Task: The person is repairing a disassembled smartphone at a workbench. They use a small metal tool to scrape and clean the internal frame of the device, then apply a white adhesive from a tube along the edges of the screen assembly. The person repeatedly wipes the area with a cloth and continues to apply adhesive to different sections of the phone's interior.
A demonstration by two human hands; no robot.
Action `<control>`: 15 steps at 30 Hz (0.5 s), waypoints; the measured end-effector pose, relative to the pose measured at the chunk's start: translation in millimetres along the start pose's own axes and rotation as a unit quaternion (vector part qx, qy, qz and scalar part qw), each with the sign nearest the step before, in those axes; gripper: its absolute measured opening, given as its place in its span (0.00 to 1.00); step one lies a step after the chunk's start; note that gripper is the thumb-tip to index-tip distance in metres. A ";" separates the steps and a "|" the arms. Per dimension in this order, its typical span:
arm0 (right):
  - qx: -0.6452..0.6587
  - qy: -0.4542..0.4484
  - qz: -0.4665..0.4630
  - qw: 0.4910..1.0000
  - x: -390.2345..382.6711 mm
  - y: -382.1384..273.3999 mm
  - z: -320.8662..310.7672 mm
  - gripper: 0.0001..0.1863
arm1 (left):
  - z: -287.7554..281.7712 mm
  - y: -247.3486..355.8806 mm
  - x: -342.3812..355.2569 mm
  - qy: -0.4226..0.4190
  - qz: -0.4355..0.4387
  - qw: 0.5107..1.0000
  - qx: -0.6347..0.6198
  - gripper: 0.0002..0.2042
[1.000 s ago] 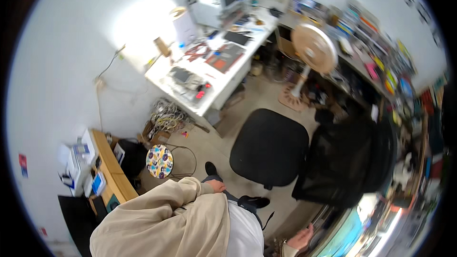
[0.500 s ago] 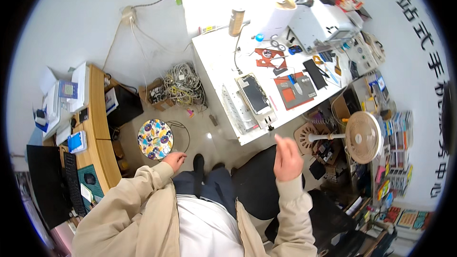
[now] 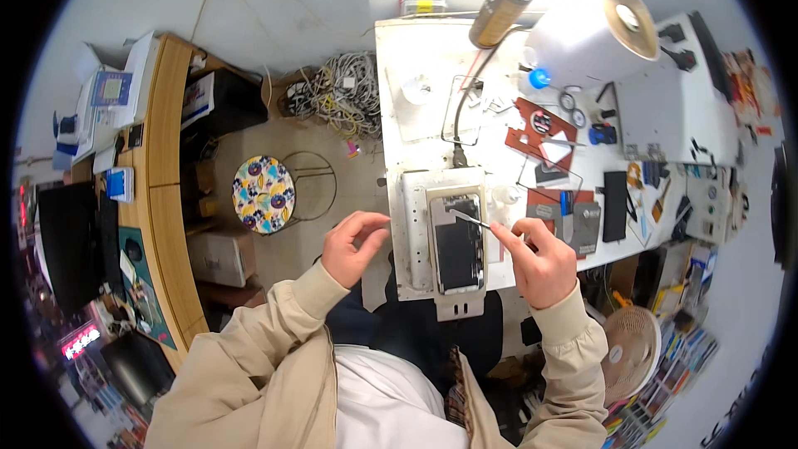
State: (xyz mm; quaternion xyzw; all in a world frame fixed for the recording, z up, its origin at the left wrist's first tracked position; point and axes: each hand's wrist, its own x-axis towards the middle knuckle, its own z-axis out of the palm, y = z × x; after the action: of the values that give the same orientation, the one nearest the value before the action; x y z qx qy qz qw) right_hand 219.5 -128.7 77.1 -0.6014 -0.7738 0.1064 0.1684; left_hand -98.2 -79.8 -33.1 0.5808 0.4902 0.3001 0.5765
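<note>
A smartphone with its inside bare (image 3: 459, 262), with a large black block in it, lies on a pale plate (image 3: 460, 308) at the bench's front. My right hand (image 3: 544, 262) is closed on a slim silver tool (image 3: 470, 219) that looks like tweezers. Its tip is over the upper part of the phone; whether it touches cannot be made out. To the left of the phone, apart from it, is my left hand (image 3: 353, 249), its fingers loosely bent and thumb apart, with nothing seen in it.
Right of the phone lie a grey mat (image 3: 585, 229), a blue-handled blade (image 3: 567, 214) and a black slab (image 3: 614, 206). Behind stand a spray can (image 3: 500, 12) and a white cylinder lamp (image 3: 573, 37). A patterned round stool (image 3: 264, 194) and a cable heap (image 3: 345, 91) are left.
I have come closer to the bench, and the phone now lies between my hands. My left hand has risen to the phone's side. My right hand, earlier seen without a tool, now holds the silver one.
</note>
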 end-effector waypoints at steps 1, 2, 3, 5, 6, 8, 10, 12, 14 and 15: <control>0.011 -0.013 -0.007 1.000 3.3 6.6 1.8 0.27 | 12.6 11.1 7.2 0.018 0.019 0.999 -0.028 0.09; 0.019 -0.023 -0.014 0.999 7.1 12.7 3.3 0.27 | 20.7 19.4 14.6 0.024 0.025 0.999 -0.015 0.10; 0.032 -0.029 -0.015 0.999 9.2 16.7 6.0 0.28 | 26.4 25.6 20.8 0.028 0.031 0.999 -0.003 0.10; 0.046 -0.045 -0.016 0.998 13.3 21.0 9.6 0.28 | 35.6 30.8 29.2 0.041 0.042 0.998 0.019 0.10; 0.049 -0.051 -0.017 0.997 14.0 22.2 9.9 0.29 | 38.8 31.2 32.2 0.040 0.046 0.998 0.019 0.10; 0.060 -0.065 -0.012 0.996 15.3 23.2 11.7 0.30 | 42.1 30.1 35.3 0.036 0.054 0.998 0.020 0.09; 0.069 -0.077 -0.011 0.995 19.8 24.2 9.9 0.31 | 46.1 29.8 35.8 0.037 0.068 0.997 0.007 0.09; 0.072 -0.100 -0.012 0.992 24.1 23.3 6.5 0.32 | 47.7 31.3 35.4 0.028 0.073 0.997 -0.004 0.10; 0.071 -0.114 -0.014 0.991 26.4 25.0 6.1 0.32 | 50.8 30.4 36.1 0.026 0.077 0.996 -0.022 0.10; 0.075 -0.115 -0.015 0.990 25.8 25.5 7.2 0.33 | 51.5 31.1 35.5 0.027 0.075 0.996 -0.032 0.10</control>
State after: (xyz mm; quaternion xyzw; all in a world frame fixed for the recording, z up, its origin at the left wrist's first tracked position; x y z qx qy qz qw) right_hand 233.8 -96.9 64.5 -0.5592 -0.7867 0.2299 0.1244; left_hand -32.2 -62.1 -18.8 0.5890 0.4504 0.3735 0.5574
